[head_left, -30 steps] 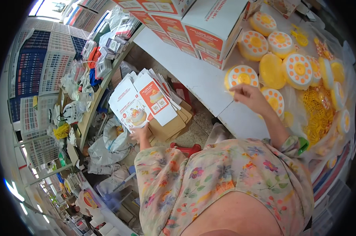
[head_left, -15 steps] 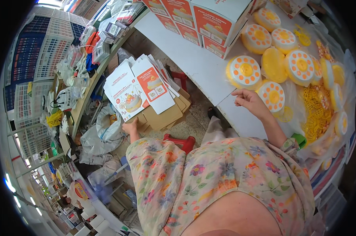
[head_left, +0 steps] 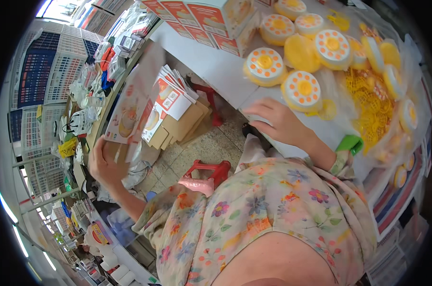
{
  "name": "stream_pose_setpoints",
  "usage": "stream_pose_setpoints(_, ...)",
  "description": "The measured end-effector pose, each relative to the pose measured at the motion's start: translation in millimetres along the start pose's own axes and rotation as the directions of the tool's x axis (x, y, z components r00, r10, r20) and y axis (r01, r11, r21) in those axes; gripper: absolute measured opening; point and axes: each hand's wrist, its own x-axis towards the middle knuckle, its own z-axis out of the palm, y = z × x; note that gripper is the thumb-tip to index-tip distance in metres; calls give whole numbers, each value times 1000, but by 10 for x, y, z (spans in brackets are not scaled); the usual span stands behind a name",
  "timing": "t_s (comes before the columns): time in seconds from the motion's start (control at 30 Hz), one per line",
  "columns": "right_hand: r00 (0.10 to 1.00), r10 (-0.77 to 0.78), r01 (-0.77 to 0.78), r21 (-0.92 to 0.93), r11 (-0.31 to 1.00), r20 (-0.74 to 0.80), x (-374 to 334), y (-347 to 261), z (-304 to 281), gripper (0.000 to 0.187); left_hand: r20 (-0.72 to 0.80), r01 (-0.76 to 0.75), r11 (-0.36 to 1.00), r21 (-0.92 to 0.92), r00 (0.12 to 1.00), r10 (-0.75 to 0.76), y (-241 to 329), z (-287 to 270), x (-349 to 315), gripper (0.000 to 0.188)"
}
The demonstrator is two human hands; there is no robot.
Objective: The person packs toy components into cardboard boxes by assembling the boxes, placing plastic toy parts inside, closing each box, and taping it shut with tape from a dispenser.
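Observation:
My left hand [head_left: 105, 164] grips the lower edge of a flat printed carton [head_left: 129, 117], white and red, lifted off to the left and smeared by motion. To its right stands a stack of folded-flat cartons [head_left: 175, 102], some with brown undersides showing. My right hand [head_left: 280, 121] is held over the near edge of the white table [head_left: 235, 86], its fingers apart and holding nothing. Closest to it is a round yellow-and-white toy piece [head_left: 301, 90] with orange dots. Several like pieces lie beyond, one of them a plain yellow piece [head_left: 301, 52].
Upright red-and-white boxes [head_left: 211, 21] stand stacked at the table's far end. A clear plastic bag [head_left: 375, 112] at the right holds yellow netted parts. A green object [head_left: 350, 143] lies by my right forearm. Below is a red stool [head_left: 218, 172]; a cluttered shelf [head_left: 101, 102] runs along the left.
My left hand has moved left and raised a flat carton off the stack. My right hand stays by the table edge, shifting slightly. The whole view has swung right.

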Motion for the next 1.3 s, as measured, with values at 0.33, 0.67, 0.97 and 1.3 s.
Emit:
stream_pose_setpoints(0.33,954,-125,68,-209,976,-274,-290,-632,-330,32,-32,-779,584,-227,605,796,2683,-647,335,33)
stream_pose_setpoints(0.67,679,477,-182,501,846,-558,-2208,132,-886,19,433,439,-23,-898,877,-208,2978,1177,-437,63)
stream_pose_setpoints(0.97,753,506,-265,510,818,-421,-2622,-122,-1104,29,410,409,-175,-896,912,30,3758,1436,-706,34)
stream_pose_setpoints(1.3,447,354,-127,333,934,-822,-2457,-174,-687,44,255,451,-315,-835,824,506,4121,1034,-1107,69)
